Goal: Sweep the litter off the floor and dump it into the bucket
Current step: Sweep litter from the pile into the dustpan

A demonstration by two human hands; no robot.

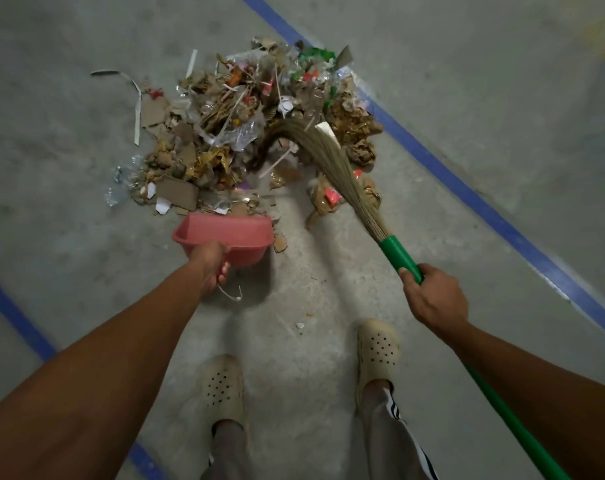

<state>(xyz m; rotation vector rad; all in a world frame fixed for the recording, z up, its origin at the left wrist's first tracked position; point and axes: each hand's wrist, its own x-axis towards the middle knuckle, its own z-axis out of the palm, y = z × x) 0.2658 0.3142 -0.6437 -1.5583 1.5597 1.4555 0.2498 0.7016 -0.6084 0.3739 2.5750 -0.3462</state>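
Observation:
A heap of litter [245, 126], made of cardboard scraps, crumpled paper and plastic wrap, lies on the grey concrete floor [86, 220]. My left hand [211, 263] grips the handle of a pink dustpan [225, 233], whose mouth faces the near edge of the heap. My right hand [432, 296] grips the green handle of a grass broom [329, 150]. The broom's bristles curve into the middle of the heap, bent to the left. No bucket is in view.
Blue tape lines [467, 188] cross the floor on the right and at the lower left [17, 317]. My two feet in cream clogs [377, 351] stand just behind the dustpan. A white cable tie [231, 296] and small crumbs lie near my feet.

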